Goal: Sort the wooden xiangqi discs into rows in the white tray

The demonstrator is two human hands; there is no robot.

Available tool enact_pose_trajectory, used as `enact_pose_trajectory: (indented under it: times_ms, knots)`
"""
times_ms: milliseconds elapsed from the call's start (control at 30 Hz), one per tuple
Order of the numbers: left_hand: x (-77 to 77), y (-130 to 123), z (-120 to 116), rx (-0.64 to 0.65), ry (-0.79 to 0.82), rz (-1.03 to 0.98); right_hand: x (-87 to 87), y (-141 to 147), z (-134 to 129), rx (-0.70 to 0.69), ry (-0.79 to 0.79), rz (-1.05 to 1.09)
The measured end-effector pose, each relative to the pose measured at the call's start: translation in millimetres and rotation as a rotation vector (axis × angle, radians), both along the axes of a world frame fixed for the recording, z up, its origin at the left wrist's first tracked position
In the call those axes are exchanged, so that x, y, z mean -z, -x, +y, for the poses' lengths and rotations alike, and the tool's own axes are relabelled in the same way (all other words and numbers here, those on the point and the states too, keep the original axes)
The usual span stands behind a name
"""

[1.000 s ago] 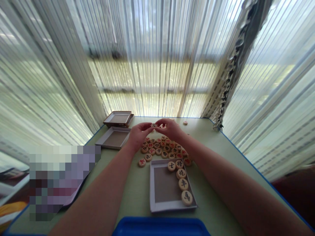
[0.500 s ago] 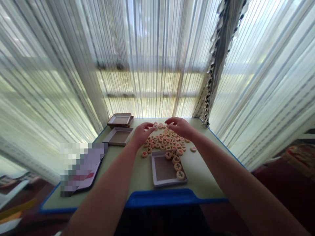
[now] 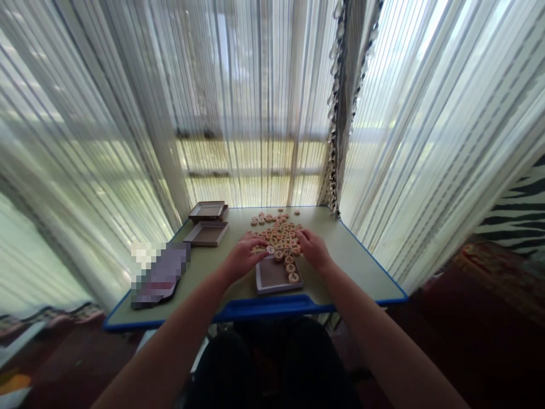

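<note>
I reach both arms point(image 3: 193, 315) forward over the table point(image 3: 353, 255). My left hand point(image 3: 267, 249) pinches a piece point(image 3: 271, 249) between thumb and fingers at the tray point(image 3: 271, 275)'s far edge. My right hand point(image 3: 298, 237) curls beside the pile point(image 3: 277, 229); whether its fingers grip anything, I cannot tell. Other pieces point(image 3: 293, 278) line the tray's right side; a second tray point(image 3: 206, 234) lies leftward.

Black 士 on a round piece point(image 3: 279, 255) in the box point(image 3: 270, 275), blurred characters on other pieces point(image 3: 293, 278)
</note>
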State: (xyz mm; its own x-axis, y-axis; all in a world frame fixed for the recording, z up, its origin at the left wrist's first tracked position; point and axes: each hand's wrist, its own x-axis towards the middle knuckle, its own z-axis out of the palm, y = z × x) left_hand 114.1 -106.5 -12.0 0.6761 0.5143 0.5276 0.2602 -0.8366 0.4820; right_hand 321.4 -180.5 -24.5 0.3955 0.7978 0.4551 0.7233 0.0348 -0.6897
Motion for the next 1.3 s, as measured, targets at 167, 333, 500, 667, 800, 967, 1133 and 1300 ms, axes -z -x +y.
enact_pose_trajectory:
  times_ms: [167, 333, 500, 667, 800, 967, 1133, 1300]
  knots:
    - [6.0, 2, -4, -0.039, -0.078, 0.135, -2.9, 0, 1, -0.008, 0.106, -0.079]
    - [5.3, -4, -2, -0.075, -0.066, 0.291, -3.7, 0, 2, -0.036, 0.122, -0.13]
    - [4.8, -9, -4, -0.094, -0.057, 0.334, -4.7, -1, 2, -0.036, 0.123, -0.165]
    - [4.8, -12, -6, -0.072, -0.082, 0.33, -6.0, 0, 1, -0.049, 0.092, -0.209]
    - [5.0, -14, -6, -0.079, -0.1, 0.29, -6.9, 1, 0, -0.051, 0.079, -0.224]
    - [3.8, -15, -7, -0.071, -0.095, 0.298, -7.4, 2, 0, -0.065, 0.078, -0.204]
    - [3.2, -17, -8, -0.034, -0.093, 0.325, -7.5, 2, -1, -0.067, 0.069, -0.194]
    - [4.1, -18, -9, -0.024, -0.091, 0.313, -8.8, 3, -2, -0.057, 0.093, -0.2]
